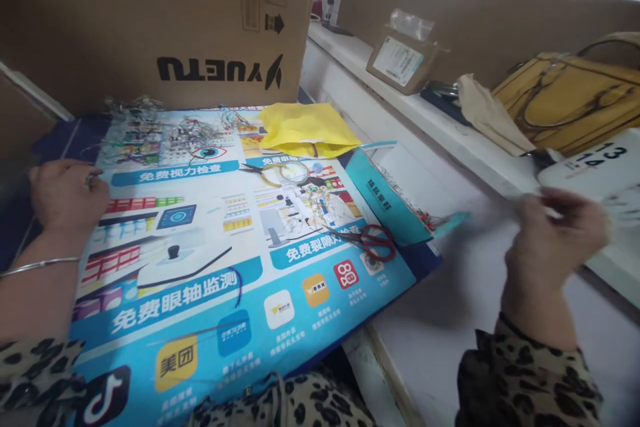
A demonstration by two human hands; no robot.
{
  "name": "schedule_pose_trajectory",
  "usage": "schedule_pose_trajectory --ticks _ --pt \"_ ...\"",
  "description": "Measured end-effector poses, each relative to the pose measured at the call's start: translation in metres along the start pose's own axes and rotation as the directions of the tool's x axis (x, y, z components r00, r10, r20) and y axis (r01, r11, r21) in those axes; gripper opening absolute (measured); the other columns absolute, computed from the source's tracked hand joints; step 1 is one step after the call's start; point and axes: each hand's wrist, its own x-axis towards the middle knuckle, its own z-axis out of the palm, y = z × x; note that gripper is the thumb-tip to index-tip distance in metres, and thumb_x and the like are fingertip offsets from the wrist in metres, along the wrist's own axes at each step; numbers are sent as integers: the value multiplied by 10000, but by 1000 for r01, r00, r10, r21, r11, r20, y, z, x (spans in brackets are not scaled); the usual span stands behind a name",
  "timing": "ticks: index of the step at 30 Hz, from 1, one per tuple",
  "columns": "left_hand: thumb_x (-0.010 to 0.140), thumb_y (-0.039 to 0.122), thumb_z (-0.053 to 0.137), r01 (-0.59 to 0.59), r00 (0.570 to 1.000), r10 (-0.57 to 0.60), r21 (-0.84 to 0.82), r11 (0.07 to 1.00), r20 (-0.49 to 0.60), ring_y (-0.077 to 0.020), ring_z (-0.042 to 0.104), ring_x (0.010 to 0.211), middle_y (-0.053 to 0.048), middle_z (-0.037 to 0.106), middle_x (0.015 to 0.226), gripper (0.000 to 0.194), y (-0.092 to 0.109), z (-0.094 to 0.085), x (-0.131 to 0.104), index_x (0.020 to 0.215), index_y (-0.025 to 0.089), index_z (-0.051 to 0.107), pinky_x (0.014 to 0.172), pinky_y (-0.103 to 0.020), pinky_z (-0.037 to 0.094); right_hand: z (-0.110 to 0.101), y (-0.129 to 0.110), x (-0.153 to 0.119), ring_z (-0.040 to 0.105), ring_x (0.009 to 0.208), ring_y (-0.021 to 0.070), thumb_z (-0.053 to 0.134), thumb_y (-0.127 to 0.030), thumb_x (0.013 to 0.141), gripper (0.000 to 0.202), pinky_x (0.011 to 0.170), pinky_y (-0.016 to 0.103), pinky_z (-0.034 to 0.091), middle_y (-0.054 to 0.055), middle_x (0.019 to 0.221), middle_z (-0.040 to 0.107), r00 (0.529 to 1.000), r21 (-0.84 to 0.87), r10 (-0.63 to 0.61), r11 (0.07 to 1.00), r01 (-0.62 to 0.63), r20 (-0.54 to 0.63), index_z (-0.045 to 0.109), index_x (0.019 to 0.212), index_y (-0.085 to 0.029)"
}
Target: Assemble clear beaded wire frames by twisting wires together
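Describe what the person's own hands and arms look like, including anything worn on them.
The left hand and right hand wear no gloves. A thin, silvery bangle circles the left forearm; none shows on the right. The left sleeve and right sleeve are leopard print, dark spots on beige, the right with dark cuff edging.

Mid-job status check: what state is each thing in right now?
Left hand: fingers curled, beside the poster's left edge
Right hand: raised, blurred, fingers drawn together
Red-handled scissors: lying on the poster, blade gap unclear
Yellow-handled pliers: lying on the poster, jaw gap unclear
Teal box: open, holding small pieces
Yellow pouch: lying down, mouth slightly open
Silvery strands: tangled
YUETU carton: standing, lettering upside down
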Motion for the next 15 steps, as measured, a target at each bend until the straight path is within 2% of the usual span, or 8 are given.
schedule_pose_trajectory --ticks 2,3,4,6,8,11,13,15 --pt "766 346 355 -3 1000 2 -17 1000 -23 -227 547 947 -111 628 901 462 0 0 0 953 55 662 936 -394 392 19 -36 -29 599 755 181 611 -264 795 119 641 338 473 100 859 637 970 105 -90 992 68 224 631 889 -196" --pt "774 348 347 -3 999 2 -29 1000 -33 -230 548 952 -115 628 902 469 0 0 0 949 51 664 941 -400 390 30 -54 -43 597 743 173 601 -242 798 64 635 321 484 78 834 637 915 185 -184 975 124 360 631 839 -203" --pt "780 351 338 -3 999 1 -39 999 -41 -232 548 957 -120 628 902 478 0 0 0 947 45 666 947 -403 389 41 -70 -56 599 739 171 587 -229 805 47 634 316 492 62 823 636 835 277 -284 947 165 472 628 815 -207" --pt "789 355 324 6 999 -8 -51 999 -51 -231 554 956 -126 629 899 496 1 -1 0 946 35 670 960 -405 385 64 -101 -80 609 831 186 575 -209 817 58 724 337 507 58 882 640 622 445 -456 876 187 637 629 835 -211" --pt "786 354 325 28 998 -31 -53 998 -55 -230 560 949 -123 631 891 498 1 0 0 945 37 674 956 -406 393 84 -129 -100 596 922 199 569 -197 828 88 814 358 496 68 953 640 471 551 -570 812 193 673 629 891 -211" --pt "773 348 341 56 996 -59 -54 997 -64 -232 563 955 -111 637 889 481 -1 3 0 948 52 677 949 -407 406 110 -161 -125 543 1045 239 590 -211 821 185 885 401 465 101 1079 615 247 661 -715 699 275 654 624 1002 -194" --pt "776 345 340 78 994 -82 -61 995 -67 -227 566 972 -103 643 898 474 -1 5 0 942 59 679 958 -397 407 124 -173 -139 514 1085 253 608 -215 811 239 922 424 439 119 1136 592 160 688 -751 654 313 641 620 1048 -184" --pt "781 341 334 109 992 -113 -72 991 -52 -218 571 991 -98 650 912 474 -2 6 1 941 59 680 976 -383 402 135 -177 -149 499 1094 262 620 -201 798 257 944 445 416 126 1157 581 121 694 -762 633 341 636 623 1054 -180"
